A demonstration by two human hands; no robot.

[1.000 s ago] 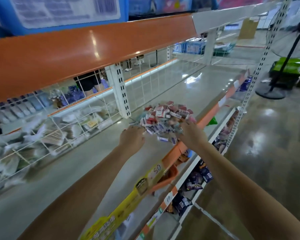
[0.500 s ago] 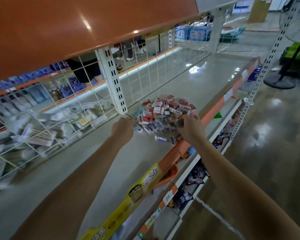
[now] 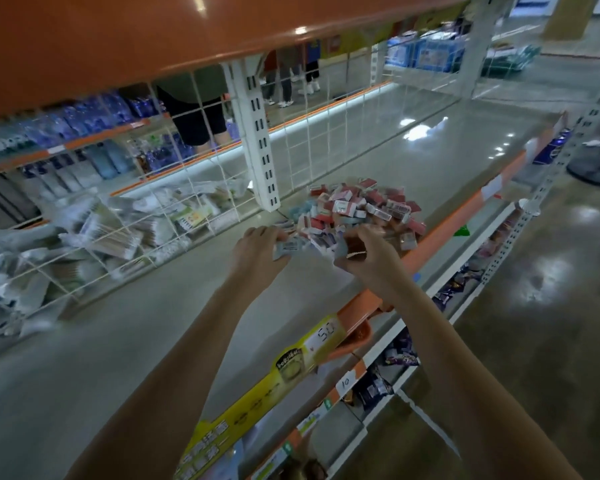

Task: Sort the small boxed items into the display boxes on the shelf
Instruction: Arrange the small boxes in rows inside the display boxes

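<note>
Boxes [image 3: 355, 211], small, heaped on the shelf [image 3: 413, 157] near its front right edge, look light, stiff, prone to slide; left hand [image 3: 262, 247] pinches one by its flat faces, right hand [image 3: 368, 254] curls round another.

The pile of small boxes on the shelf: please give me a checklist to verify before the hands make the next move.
1. Left hand has a box: ok, it holds a pale small box.
2. Right hand has a box: ok, fingers curl around a dark item; its kind is blurred.
3. Pile of small boxes within reach: ok, directly beyond both hands.
4. Display boxes to sort into: cannot tell, none is visible on this shelf.
5. Pile safe from the orange front edge: not ok, some boxes lie right beside it.
</note>
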